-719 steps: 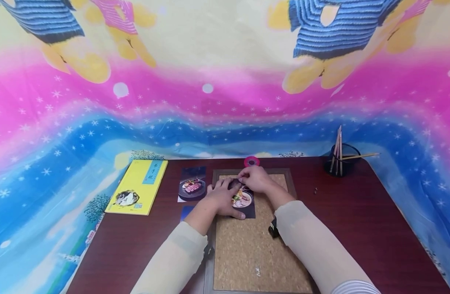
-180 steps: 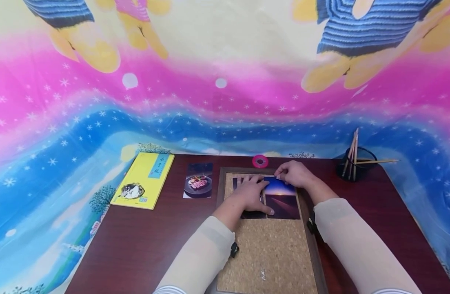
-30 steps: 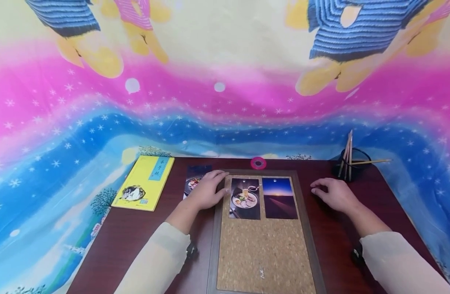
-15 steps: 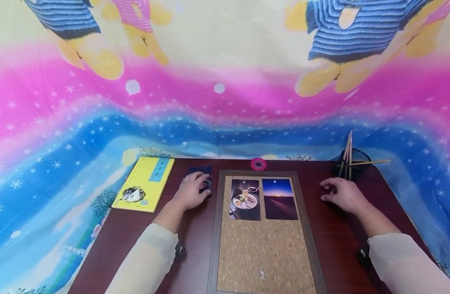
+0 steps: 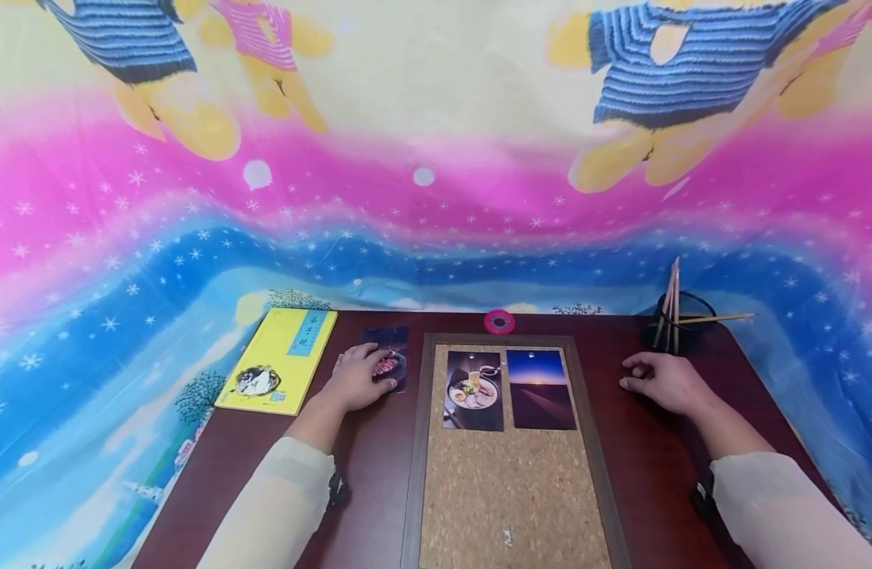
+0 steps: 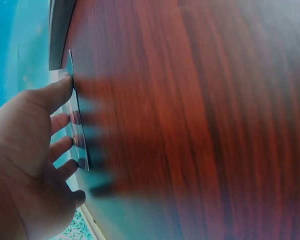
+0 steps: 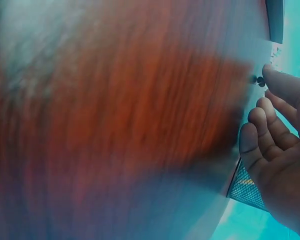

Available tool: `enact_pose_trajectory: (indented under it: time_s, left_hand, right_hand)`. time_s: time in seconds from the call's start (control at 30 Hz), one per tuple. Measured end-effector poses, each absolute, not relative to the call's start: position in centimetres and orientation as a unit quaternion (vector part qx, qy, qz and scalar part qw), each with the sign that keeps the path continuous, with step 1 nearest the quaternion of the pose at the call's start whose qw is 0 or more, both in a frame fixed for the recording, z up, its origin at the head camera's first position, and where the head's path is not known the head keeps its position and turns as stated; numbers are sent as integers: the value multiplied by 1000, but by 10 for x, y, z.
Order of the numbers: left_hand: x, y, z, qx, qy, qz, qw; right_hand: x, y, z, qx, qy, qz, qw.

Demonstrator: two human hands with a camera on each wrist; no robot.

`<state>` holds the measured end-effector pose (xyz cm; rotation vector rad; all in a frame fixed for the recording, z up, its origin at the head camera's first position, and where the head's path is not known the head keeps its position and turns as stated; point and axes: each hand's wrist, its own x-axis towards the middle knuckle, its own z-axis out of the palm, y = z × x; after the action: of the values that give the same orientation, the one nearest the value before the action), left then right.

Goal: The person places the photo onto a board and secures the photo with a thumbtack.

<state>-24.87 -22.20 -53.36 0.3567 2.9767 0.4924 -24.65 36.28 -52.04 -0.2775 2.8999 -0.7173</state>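
Note:
A cork board [image 5: 510, 498] with a brown frame lies in the middle of the table, two photos pinned on its upper part: a noodle bowl photo [image 5: 473, 391] and a sunset photo [image 5: 540, 391]. Left of it, my left hand [image 5: 360, 379] rests over a steak photo [image 5: 393, 359] flat on the table. The left wrist view has thumb and fingers touching that photo [image 6: 80, 135], seen nearly edge-on. On the right, my right hand [image 5: 666, 383] is low at the table, thumb and forefinger apart in the head view. A small dark pushpin [image 7: 261, 81] is beside its thumb tip.
A yellow book [image 5: 279, 359] lies at the far left. Behind the board sits a pink tape roll [image 5: 500, 321]. A black mesh pencil cup [image 5: 692, 332] with several pencils stands at the back right. Patterned cloth [image 5: 421, 261] surrounds the table's far sides.
Earlier, both hands were at the noodle photo, then at the sunset photo, on the board. They have since moved apart, the left onto the steak photo, the right to the table at right.

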Motion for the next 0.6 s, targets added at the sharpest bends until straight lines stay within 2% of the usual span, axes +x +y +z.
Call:
enact_pose_trajectory:
  time_s: [0.27,0.6]
  left_hand:
    - [-247,-230,-527,126,974,172,72]
    - [-249,-234,-517,124,973,166,97]
  right_hand:
    - [-249,357,-517,-86,966,-229,86]
    - [-250,356,-520,-103,968,-218,75]
